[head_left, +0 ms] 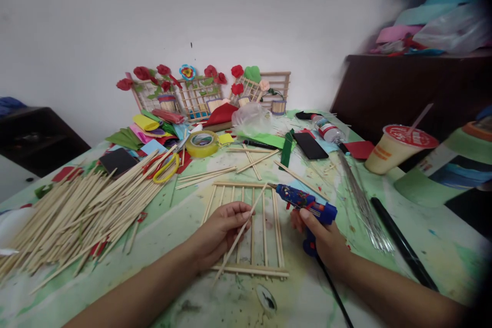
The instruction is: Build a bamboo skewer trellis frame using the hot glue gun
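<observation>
My left hand [226, 230] pinches a thin wooden stick [240, 233] between thumb and fingers, slanting up to the right. Beneath that hand lies a frame of wooden sticks [246, 268] on the table, with several bars running between its top and bottom rails. A blue glue gun [303, 201] is gripped in my right hand [321, 233], its nozzle pointing left, close to the upper end of the held stick. Whether nozzle and stick touch I cannot tell. The gun's black cord trails down toward the table's front edge.
A large pile of sticks [96, 210] covers the left side, with yellow-handled scissors [167, 168] on it. Behind are a tape roll [201, 144] and a phone [310, 144]. At right are wires [367, 210], a sealed drink cup [397, 148] and a large bottle [448, 164]. Stick lattices with paper flowers [200, 92] lean on the wall.
</observation>
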Tool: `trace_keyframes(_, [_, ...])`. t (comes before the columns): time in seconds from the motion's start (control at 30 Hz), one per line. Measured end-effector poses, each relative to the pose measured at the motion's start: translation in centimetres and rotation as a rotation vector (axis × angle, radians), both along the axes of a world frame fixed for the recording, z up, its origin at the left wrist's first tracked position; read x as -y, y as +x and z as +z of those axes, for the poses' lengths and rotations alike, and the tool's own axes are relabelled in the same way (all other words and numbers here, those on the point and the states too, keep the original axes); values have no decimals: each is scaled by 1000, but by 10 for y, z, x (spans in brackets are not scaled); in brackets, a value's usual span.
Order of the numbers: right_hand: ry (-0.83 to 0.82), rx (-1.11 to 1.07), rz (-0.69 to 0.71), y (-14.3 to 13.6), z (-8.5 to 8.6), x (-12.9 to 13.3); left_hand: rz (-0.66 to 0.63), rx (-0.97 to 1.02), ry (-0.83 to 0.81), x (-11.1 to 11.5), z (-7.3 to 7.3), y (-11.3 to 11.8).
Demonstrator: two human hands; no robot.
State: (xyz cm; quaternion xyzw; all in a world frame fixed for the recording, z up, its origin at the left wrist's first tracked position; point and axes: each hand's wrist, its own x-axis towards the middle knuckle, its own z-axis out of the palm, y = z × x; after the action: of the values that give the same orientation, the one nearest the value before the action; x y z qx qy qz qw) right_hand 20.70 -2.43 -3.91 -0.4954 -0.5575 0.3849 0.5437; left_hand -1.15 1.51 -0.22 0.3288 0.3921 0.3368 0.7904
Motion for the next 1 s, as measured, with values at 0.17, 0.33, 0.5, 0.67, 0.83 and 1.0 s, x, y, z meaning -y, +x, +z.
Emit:
trace_keyframes(0.17, [-3,-34,-5,1,-2,0,-5,-11,16,-1,-1,0])
trace_keyframes(0.33, [18,3,-2,-1,6,1,-2,-24,31,-1,-2,0])
trace_keyframes(0.5, [19,2,-9,0,6,0,48,-73,75,-2,-2,-1])
trace_keyframes(0.67, [22,0,21,1,1,2,143,-176,145,-9,2,-6])
trace_keyframes(0.83, [-21,-2,38,1,0,5,209,-199,198,-20,-2,-11])
trace_keyframes(1.0, [-8,-2,15,1,4,5,200,-229,288,-25,-11,-12])
